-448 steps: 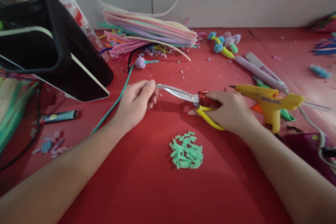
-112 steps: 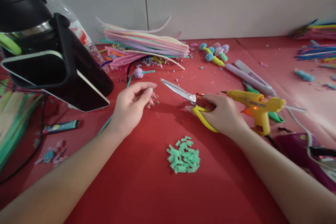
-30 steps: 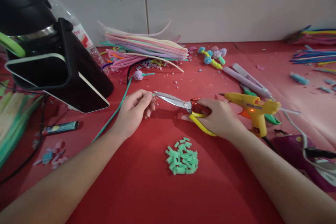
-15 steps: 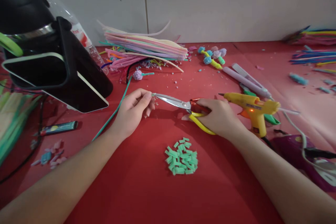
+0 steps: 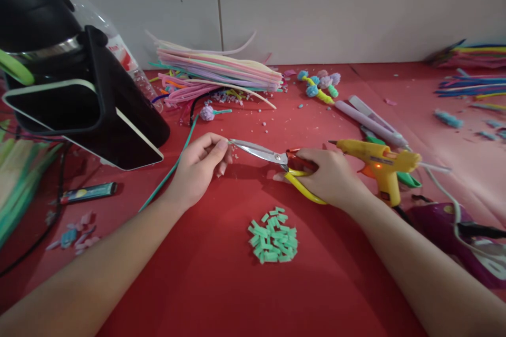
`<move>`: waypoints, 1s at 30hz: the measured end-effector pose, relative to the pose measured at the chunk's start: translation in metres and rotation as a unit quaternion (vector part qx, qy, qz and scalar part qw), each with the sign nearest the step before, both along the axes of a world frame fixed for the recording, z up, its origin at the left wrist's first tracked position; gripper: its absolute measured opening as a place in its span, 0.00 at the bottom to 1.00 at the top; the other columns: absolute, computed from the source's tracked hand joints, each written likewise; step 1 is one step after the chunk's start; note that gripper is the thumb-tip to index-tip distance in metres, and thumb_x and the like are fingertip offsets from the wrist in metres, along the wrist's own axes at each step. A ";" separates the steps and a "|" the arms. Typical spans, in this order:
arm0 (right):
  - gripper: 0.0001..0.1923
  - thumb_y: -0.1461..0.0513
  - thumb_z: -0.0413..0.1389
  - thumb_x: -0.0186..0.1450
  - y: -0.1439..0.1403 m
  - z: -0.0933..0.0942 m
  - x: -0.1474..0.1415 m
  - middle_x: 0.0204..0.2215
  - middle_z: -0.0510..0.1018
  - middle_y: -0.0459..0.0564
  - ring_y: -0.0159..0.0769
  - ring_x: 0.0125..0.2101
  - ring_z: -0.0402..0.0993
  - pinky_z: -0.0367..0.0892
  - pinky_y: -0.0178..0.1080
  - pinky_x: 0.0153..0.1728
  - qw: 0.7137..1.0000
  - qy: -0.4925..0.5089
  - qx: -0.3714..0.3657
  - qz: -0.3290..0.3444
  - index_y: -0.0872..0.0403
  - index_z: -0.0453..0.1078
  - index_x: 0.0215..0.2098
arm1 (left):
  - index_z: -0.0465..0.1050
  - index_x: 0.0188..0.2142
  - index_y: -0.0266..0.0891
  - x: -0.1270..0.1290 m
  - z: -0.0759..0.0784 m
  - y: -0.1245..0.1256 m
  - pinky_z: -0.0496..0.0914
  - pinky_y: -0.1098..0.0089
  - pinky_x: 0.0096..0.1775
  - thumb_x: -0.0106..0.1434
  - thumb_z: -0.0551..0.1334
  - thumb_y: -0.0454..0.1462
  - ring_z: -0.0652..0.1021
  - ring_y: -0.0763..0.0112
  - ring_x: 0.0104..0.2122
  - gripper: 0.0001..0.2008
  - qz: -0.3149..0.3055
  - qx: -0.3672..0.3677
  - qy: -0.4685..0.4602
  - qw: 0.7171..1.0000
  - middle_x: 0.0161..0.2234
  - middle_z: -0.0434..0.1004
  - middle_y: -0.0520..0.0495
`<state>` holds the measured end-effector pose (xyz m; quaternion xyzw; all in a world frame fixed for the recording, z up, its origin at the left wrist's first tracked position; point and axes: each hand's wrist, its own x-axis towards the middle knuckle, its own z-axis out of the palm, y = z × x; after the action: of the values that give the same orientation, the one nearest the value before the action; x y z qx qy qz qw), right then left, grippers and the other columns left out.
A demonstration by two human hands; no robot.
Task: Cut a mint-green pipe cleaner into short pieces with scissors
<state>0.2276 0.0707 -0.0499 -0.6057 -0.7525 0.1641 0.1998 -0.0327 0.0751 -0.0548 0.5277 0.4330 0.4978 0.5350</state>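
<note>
- Left hand point(image 5: 200, 166) rests on the red table point(image 5: 221, 284), thumb and forefinger pinched on the end of a long teal pipe cleaner point(image 5: 168, 174); its free length trails off toward 7 o'clock under the wrist.
- Right hand point(image 5: 330, 176) is clenched through the yellow and red loops of the scissors point(image 5: 272, 160). The blades point to 9 o'clock, tips at the pinched end; whether they are slightly parted cannot be told.
- Pile of short green cut pieces point(image 5: 273, 242) lies at 6 o'clock from the scissors, near but apart from both hands.
- Handling, as a judgement: the pipe cleaner looks light, fuzzy and easily bent, a soft wire core; it will flop unless held close to the cut, so a pinch just behind the blade tips suits it. Cut bits are tiny and likely to scatter.
- Yellow glue gun point(image 5: 379, 160) stands at 3 o'clock, just beside the right hand, with a small light showing on its body.
- Bundle of pastel pipe cleaners point(image 5: 221, 66) lies at 12 o'clock; a black stand point(image 5: 90, 100) at 10 o'clock; a lighter point(image 5: 89, 192) at 8 o'clock.
</note>
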 end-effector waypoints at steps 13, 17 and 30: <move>0.34 0.33 0.58 0.52 0.001 0.001 0.000 0.14 0.56 0.40 0.27 0.20 0.46 0.48 0.35 0.21 1.000 0.001 0.002 -0.004 0.51 0.54 0.18 | 0.71 0.32 0.39 0.000 0.000 -0.001 0.61 0.75 0.24 0.68 0.62 0.40 0.68 0.81 0.21 0.09 0.008 0.001 0.004 1.000 0.26 0.73 0.53; 0.33 0.35 0.58 0.54 0.000 0.003 -0.001 0.14 0.55 0.39 0.27 0.20 0.44 0.48 0.36 0.23 1.000 0.000 0.007 0.005 0.51 0.51 0.19 | 0.70 0.31 0.39 0.000 0.000 0.000 0.58 0.74 0.24 0.68 0.62 0.40 0.66 0.81 0.20 0.09 0.017 -0.005 0.003 1.000 0.26 0.71 0.53; 0.34 0.34 0.58 0.53 0.002 0.003 0.002 0.15 0.56 0.40 0.27 0.20 0.46 0.49 0.36 0.23 1.000 -0.007 -0.007 0.015 0.51 0.52 0.19 | 0.72 0.34 0.40 0.000 0.000 -0.001 0.58 0.74 0.23 0.67 0.63 0.41 0.66 0.81 0.21 0.08 0.021 0.000 0.014 1.000 0.26 0.70 0.53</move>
<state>0.2294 0.0727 -0.0466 -0.5965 -0.7621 0.1676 0.1878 -0.0328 0.0745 -0.0551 0.5256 0.4513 0.5013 0.5185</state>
